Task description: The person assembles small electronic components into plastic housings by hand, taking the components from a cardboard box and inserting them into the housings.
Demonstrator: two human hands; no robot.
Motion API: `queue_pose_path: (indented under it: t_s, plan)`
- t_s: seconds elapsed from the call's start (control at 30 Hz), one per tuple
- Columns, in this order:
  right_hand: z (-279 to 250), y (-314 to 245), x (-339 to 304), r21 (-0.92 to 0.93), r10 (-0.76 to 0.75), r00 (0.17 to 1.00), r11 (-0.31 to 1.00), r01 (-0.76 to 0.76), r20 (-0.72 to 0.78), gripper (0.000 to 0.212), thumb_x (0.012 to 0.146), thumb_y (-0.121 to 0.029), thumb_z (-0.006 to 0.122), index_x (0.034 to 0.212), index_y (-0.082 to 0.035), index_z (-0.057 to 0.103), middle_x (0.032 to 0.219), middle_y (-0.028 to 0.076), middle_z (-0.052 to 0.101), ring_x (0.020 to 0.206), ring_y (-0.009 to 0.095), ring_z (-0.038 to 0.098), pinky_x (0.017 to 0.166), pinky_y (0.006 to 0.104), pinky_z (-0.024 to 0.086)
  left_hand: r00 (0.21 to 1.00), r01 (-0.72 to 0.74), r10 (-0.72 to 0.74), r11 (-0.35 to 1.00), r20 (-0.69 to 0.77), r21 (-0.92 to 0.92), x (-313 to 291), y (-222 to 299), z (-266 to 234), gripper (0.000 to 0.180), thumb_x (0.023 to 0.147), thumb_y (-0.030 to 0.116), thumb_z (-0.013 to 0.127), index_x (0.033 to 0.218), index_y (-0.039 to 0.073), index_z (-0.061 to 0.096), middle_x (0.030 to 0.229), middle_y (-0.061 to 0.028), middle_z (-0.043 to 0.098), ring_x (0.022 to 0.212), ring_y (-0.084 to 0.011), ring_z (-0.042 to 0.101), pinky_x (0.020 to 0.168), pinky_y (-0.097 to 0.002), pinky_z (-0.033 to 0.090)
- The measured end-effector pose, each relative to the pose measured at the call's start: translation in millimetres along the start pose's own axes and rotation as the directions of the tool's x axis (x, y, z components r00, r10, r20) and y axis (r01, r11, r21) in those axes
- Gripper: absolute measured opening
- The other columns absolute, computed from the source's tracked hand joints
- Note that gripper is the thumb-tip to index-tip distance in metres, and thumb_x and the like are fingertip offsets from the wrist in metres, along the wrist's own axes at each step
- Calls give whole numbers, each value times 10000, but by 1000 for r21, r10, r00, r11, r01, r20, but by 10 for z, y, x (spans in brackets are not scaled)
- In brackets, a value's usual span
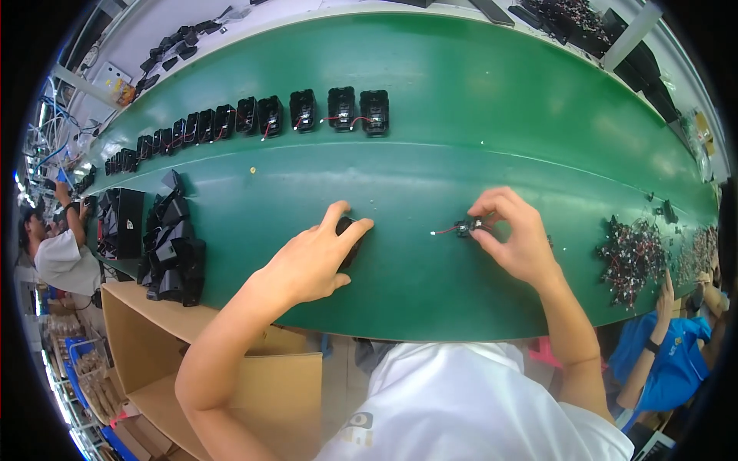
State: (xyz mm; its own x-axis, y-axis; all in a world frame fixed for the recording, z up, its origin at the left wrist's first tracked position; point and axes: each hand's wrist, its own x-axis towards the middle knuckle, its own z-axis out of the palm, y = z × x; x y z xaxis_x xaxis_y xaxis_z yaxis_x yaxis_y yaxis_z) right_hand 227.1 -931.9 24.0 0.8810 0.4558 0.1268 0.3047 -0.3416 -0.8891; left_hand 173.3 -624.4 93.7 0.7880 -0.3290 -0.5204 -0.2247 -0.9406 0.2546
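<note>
My left hand (307,260) is curled around a black plastic housing (352,252) on the green table; the fingers and thumb cover much of it. To the right, my right hand (521,240) pinches a small black component (463,228) between thumb and fingertips. From that component a thin red wire (444,231) runs left to a small white connector. A gap of bare table separates the component from the housing.
Black housings with wired parts (374,114) form a row across the far left of the green table (430,300). Black shells (175,253) are heaped at left above an open cardboard box (284,384). Wired components (632,257) lie piled at right, where a person in blue (669,361) works.
</note>
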Motion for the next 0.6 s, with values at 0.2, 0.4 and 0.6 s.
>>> queue_pose_path:
  t_s: [0.2, 0.4, 0.6]
  plan:
    - [-52, -51, -49, 357, 106, 994, 929, -99, -1, 245, 761, 97, 770, 971, 6, 684, 1052, 112, 656, 929, 162, 648, 755, 264, 547, 986, -51, 29, 990, -164, -128, 150, 37, 217, 775, 713, 144, 862, 1370, 122, 453, 1312, -181, 438, 1003, -428, 643, 840, -492, 568]
    - [38, -207, -39, 533, 60, 990, 838, -118, 125, 145, 780, 114, 751, 895, 31, 723, 1047, 129, 654, 949, 188, 666, 803, 303, 573, 958, -205, 133, 936, -253, -285, 137, 207, 148, 792, 678, 243, 904, 1350, 117, 503, 1284, -150, 465, 1032, -407, 633, 859, -477, 559]
    - [117, -455, 43, 488, -69, 996, 872, 31, 60, 161, 754, 142, 736, 875, 35, 736, 990, 146, 706, 940, 234, 698, 821, 338, 582, 916, -325, 161, 836, -368, -443, 90, 348, 41, 869, 644, 211, 925, 1401, 129, 505, 1270, -136, 499, 1046, -344, 634, 854, -440, 555]
